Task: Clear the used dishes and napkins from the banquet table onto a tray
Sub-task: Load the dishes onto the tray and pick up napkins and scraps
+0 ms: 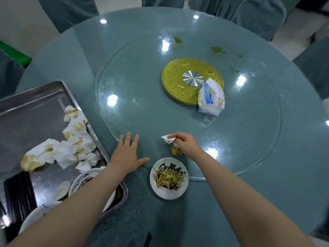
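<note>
My right hand (185,142) pinches a crumpled white napkin (169,139) over a small clump of spilled noodles (176,150) on the glass turntable (249,148). My left hand (127,155) lies flat, fingers spread, on the turntable's near edge. Just below both hands stands a small white plate (169,193) with noodle scraps, green bits and dark sauce. A steel tray (35,104) at the left holds several stained napkins (71,145) and white sauce-smeared dishes (89,177), partly hidden by my left forearm.
A blue-and-white tissue pack (211,98) leans on the gold turntable hub (178,81). Green sauce spots (216,49) mark the far glass. Chairs in grey-blue covers (258,15) ring the round table (293,193).
</note>
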`<action>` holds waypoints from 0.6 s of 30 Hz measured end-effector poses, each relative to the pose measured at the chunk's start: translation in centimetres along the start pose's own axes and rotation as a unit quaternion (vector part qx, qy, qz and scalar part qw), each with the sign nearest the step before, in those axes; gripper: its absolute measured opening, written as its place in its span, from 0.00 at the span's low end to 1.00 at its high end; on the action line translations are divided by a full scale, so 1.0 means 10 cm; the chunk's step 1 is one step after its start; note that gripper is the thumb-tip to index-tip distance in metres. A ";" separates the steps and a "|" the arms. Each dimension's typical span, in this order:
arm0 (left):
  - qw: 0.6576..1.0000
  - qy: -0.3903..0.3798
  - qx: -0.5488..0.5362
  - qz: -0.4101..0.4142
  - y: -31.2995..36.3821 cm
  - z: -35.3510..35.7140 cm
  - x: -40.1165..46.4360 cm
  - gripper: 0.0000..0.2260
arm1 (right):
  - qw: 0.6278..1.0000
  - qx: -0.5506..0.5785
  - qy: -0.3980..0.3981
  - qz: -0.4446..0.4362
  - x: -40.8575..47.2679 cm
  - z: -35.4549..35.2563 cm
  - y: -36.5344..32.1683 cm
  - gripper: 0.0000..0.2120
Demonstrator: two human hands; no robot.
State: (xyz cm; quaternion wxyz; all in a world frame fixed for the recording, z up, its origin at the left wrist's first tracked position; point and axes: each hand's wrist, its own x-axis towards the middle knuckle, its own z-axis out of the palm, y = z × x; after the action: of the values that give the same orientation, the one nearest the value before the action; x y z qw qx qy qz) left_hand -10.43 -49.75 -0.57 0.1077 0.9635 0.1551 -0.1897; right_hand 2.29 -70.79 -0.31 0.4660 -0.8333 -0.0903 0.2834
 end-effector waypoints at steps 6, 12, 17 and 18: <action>0.999 -0.015 -0.036 -0.007 0.01 -0.01 -0.01 0.46 | 0.999 0.009 0.034 0.009 -0.28 0.09 0.08 0.14; 0.999 -0.019 -0.031 -0.004 0.00 -0.02 0.00 0.46 | 0.998 0.016 0.046 0.027 -0.51 0.19 0.14 0.14; 1.000 -0.021 -0.020 0.000 -0.02 -0.02 0.00 0.46 | 0.999 0.006 0.048 0.024 -0.71 0.27 0.18 0.15; 1.000 -0.021 -0.016 0.001 -0.02 -0.02 0.00 0.46 | 0.999 0.005 0.048 0.024 -0.75 0.29 0.19 0.16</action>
State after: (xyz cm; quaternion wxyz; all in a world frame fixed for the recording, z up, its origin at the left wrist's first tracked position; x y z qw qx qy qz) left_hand -10.44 -49.51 -0.40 0.1265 0.9577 0.1552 -0.2068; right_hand -5.75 -72.85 -0.17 0.4669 -0.8456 -0.0459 0.2547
